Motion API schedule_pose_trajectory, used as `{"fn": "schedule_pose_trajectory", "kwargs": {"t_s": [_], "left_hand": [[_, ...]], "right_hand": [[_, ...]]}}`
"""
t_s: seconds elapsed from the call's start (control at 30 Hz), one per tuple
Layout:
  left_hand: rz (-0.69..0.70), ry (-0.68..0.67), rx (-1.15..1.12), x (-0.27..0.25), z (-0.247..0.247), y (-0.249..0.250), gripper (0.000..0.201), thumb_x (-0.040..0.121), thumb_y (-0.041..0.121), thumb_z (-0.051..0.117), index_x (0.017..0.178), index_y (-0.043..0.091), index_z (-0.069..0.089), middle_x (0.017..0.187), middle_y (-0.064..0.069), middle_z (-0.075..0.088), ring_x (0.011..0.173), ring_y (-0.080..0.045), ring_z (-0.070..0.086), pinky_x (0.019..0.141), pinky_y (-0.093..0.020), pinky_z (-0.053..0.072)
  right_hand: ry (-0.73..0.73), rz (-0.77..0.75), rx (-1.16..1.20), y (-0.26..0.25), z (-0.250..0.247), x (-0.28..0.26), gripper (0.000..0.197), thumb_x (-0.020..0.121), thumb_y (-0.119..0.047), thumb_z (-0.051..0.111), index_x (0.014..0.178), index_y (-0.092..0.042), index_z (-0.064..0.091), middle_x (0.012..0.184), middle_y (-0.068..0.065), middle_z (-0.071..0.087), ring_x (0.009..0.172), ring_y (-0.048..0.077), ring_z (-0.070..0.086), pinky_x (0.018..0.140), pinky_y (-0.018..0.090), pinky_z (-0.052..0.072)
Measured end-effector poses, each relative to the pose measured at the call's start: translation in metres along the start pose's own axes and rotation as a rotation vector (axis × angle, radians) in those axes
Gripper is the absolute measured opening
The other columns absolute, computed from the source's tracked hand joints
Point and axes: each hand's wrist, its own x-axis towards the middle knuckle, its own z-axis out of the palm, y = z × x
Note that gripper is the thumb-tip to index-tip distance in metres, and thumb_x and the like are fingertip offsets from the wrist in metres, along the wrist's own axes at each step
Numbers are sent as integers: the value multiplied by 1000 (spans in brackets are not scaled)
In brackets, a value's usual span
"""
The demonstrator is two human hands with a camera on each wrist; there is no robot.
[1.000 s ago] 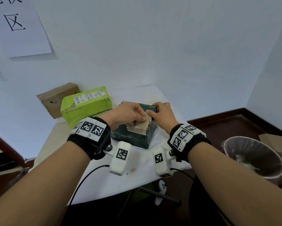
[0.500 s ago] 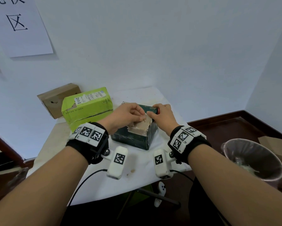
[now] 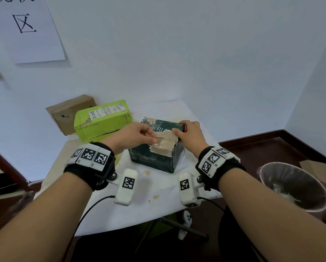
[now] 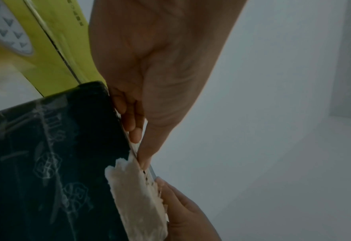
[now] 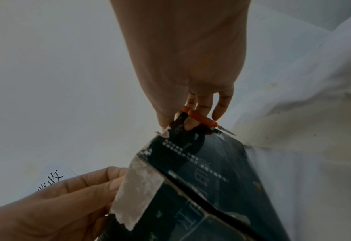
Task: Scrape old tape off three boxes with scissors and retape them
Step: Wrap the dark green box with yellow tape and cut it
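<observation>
Head view first: three boxes on the white table (image 3: 94, 210), a brown cardboard box (image 3: 67, 112) at the back, a lime-green box (image 3: 101, 121) bearing a white shipping label too small to read, and a dark green box (image 3: 156, 157) nearest, with pale Chinese characters printed on top and a ragged beige patch of old tape (image 3: 164, 144) over its near top edge. The left hand (image 3: 132, 137) pinches that tape with curled fingertips; the right hand (image 3: 190, 135) sits on the box's right top corner, fingers curled. A wall sheet (image 3: 26, 29) reads "区". One lined bin (image 3: 292, 186) stands right. Left wrist view: thumb and fingers (image 4: 135, 130) pressed along the dark box's edge above the torn, fuzzy tape. Right wrist view: the right hand grips orange-handled scissors (image 5: 201, 119), blade tip poking out just above the box corner.
</observation>
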Motion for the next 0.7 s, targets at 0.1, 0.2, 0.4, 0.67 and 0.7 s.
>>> {"fn": "schedule_pose_trajectory", "kwargs": {"t_s": [0.1,0.2,0.4,0.67,0.7], "left_hand": [[2,27,4,2,3,-1,17,83,19,74,97,9,71,71,8,56,62,-2,47,53,-6,36],[21,54,13,2,1,-2,16,85,19,73,96,10,70,73,7,59,65,-3,51,56,-9,38],[20,119,109,2,-11,-12,26,88,29,68,113,23,66,115,4,61,104,-11,56,80,-20,41],[-6,95,286,-6,-7,-15,42,93,44,57,133,34,53,153,4,34,141,-16,30,112,-31,25],[-3,104,312,-6,-6,-15,42,93,44,56,134,34,53,153,3,34,141,-17,30,113,-33,25]], "right_hand": [[1,3,14,1,1,1,44,91,-32,62,128,-12,51,130,9,35,92,16,50,93,41,50],[-1,2,13,1,2,2,44,91,-32,62,128,-12,51,129,9,35,92,17,51,93,42,51],[-15,10,18,3,1,3,44,91,-33,61,129,-13,50,130,9,34,97,19,52,94,42,50],[42,10,-86,3,-18,11,30,99,-27,41,119,-11,55,124,11,50,91,31,65,92,44,48],[71,28,-128,5,-23,11,29,99,-22,38,121,-10,53,124,11,50,91,33,65,91,44,48]]}}
